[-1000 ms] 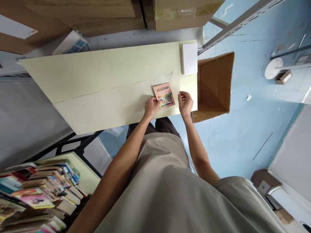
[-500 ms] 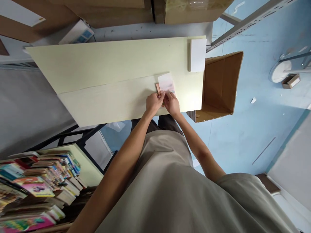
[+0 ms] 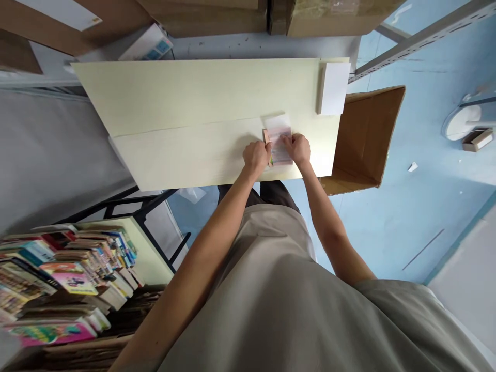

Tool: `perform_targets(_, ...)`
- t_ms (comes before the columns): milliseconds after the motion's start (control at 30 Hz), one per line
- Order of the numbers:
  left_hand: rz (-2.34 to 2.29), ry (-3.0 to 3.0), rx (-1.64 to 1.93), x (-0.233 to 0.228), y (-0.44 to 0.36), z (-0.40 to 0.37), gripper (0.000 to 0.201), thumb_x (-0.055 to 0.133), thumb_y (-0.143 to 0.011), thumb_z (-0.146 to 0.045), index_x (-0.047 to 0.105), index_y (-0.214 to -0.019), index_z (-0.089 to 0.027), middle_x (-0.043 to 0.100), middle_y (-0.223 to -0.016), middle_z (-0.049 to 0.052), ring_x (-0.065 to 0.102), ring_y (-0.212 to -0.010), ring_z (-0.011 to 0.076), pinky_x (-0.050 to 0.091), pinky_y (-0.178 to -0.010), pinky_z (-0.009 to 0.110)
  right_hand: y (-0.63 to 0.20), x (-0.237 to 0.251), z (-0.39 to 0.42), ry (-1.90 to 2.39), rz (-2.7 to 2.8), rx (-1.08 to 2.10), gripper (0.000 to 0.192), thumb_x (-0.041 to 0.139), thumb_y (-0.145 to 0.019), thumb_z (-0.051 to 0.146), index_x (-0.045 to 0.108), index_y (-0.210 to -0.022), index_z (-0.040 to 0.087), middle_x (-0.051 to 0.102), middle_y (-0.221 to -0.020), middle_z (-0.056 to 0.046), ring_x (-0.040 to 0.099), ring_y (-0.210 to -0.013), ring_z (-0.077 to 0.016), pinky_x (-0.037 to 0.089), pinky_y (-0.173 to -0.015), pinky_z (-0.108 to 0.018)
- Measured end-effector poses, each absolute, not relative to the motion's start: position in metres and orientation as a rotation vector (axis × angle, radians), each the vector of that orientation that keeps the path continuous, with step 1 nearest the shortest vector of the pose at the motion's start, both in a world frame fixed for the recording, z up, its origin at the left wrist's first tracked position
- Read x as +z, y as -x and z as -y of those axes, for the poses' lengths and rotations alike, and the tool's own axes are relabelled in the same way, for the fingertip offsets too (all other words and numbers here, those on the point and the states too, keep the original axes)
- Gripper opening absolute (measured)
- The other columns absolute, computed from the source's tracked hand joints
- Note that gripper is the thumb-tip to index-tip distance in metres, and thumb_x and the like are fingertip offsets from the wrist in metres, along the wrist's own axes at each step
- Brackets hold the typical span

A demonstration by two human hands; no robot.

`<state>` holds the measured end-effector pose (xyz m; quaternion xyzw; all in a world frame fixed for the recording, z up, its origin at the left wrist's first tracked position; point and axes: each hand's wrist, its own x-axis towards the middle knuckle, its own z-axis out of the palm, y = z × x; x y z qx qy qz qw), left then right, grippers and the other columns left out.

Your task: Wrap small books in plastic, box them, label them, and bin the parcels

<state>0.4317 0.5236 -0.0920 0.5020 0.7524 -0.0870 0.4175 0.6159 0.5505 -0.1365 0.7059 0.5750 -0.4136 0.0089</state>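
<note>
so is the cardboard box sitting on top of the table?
No. The open cardboard box stands on the blue floor beside the table, at its right end, while both hands press the small booklet on the tabletop.

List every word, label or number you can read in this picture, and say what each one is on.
None can be read.
Small booklet between the left hand and right hand: colour print, too small and covered.
Stacked books: cover print blurred.
White-and-blue box: blue marks too small.
White label on the cardboard: blank or illegible.
</note>
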Motion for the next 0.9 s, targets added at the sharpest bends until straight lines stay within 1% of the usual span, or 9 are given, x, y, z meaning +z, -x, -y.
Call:
perform_targets(133,-1.899,-1.380,-0.111,-0.070,-0.450,-0.509,0.034,0.061,-0.117,-0.039,0.077,-0.133,-0.014,0.079,-0.139,0.024,0.077,-0.127,0.0371,0.061,-0.110,0.046,-0.608,-0.115,-0.562,-2.207,-1.774,-1.248,0.042,0.071,-0.106,0.054,0.055,-0.077,0.028,0.072,-0.082,-0.008,0.063,-0.082,-0.0258,0.055,-0.083,-0.041)
perform_targets(233,-1.838,-1.460,0.039,-0.063,-0.481,-0.489,0.062,0.081,-0.106,-0.050,0.066,-0.150,-0.009,0.065,-0.162,0.031,0.069,-0.141,0.0445,0.064,-0.110,0.049,-0.604,-0.102,-0.565,-2.181,-1.791,-1.201,0.036,0.069,-0.105,0.044,0.056,-0.076,0.027,0.070,-0.078,-0.007,0.063,-0.078,-0.0248,0.055,-0.081,-0.040)
perform_targets(300,-1.791,-1.470,0.049,-0.067,-0.499,-0.479,0.067,0.083,-0.103,-0.046,0.063,-0.153,-0.005,0.064,-0.159,0.034,0.062,-0.150,0.0511,0.064,-0.113,0.055,-0.603,-0.093,-0.565,-2.128,-1.788,-1.158,0.032,0.065,-0.107,0.041,0.060,-0.079,0.026,0.070,-0.077,-0.008,0.066,-0.079,-0.0265,0.057,-0.082,-0.042)
perform_targets(367,-1.763,-1.460,0.080,-0.076,-0.507,-0.473,0.055,0.076,-0.106,-0.033,0.063,-0.152,-0.004,0.067,-0.154,0.034,0.057,-0.155,0.0536,0.060,-0.120,0.061,-0.604,-0.079,-0.564,-2.055,-1.858,-1.071,0.027,0.063,-0.108,0.040,0.067,-0.087,0.023,0.075,-0.086,-0.012,0.073,-0.089,-0.0316,0.061,-0.088,-0.048)
perform_targets(467,-1.763,-1.398,0.217,-0.092,-0.503,-0.465,0.045,0.065,-0.105,-0.020,0.063,-0.148,-0.005,0.066,-0.156,0.034,0.058,-0.157,0.0525,0.056,-0.125,0.064,-0.603,-0.053,-0.563,-1.823,-2.196,-0.947,0.024,0.061,-0.111,0.036,0.076,-0.117,0.019,0.080,-0.122,-0.022,0.073,-0.131,-0.0429,0.061,-0.111,-0.063)
perform_targets(533,-1.760,-1.352,0.334,-0.100,-0.495,-0.458,0.040,0.060,-0.105,-0.017,0.062,-0.144,-0.007,0.064,-0.157,0.034,0.063,-0.152,0.0490,0.059,-0.121,0.061,-0.598,-0.042,-0.568,-1.501,-2.429,-0.963,0.030,0.058,-0.113,0.031,0.075,-0.134,0.020,0.074,-0.148,-0.021,0.059,-0.158,-0.0432,0.051,-0.129,-0.069)
perform_targets(600,-1.751,-1.307,0.452,-0.105,-0.488,-0.450,0.034,0.056,-0.106,-0.016,0.061,-0.139,-0.012,0.066,-0.153,0.032,0.070,-0.143,0.0441,0.063,-0.115,0.056,-0.590,-0.043,-0.579,-1.147,-2.513,-1.034,0.030,0.058,-0.114,0.028,0.076,-0.137,0.024,0.071,-0.158,-0.015,0.050,-0.169,-0.0389,0.041,-0.141,-0.069)
perform_targets(733,-1.751,-1.140,0.613,-0.106,-0.481,-0.433,0.018,0.057,-0.110,-0.022,0.060,-0.128,-0.018,0.073,-0.133,0.025,0.079,-0.112,0.0346,0.066,-0.098,0.047,-0.580,-0.072,-0.622,-0.796,-2.440,-1.123,0.019,0.072,-0.111,0.040,0.084,-0.117,0.026,0.080,-0.141,-0.008,0.058,-0.161,-0.0376,0.040,-0.141,-0.068)
perform_targets(900,-1.806,-0.756,0.703,-0.102,-0.467,-0.414,0.008,0.064,-0.112,-0.028,0.057,-0.112,-0.024,0.074,-0.107,0.014,0.077,-0.097,0.0300,0.064,-0.096,0.046,-0.572,-0.090,-0.675,-0.687,-2.362,-1.117,0.044,0.084,-0.101,0.070,0.088,-0.112,0.028,0.083,-0.120,-0.004,0.072,-0.139,-0.0389,0.056,-0.126,-0.062)
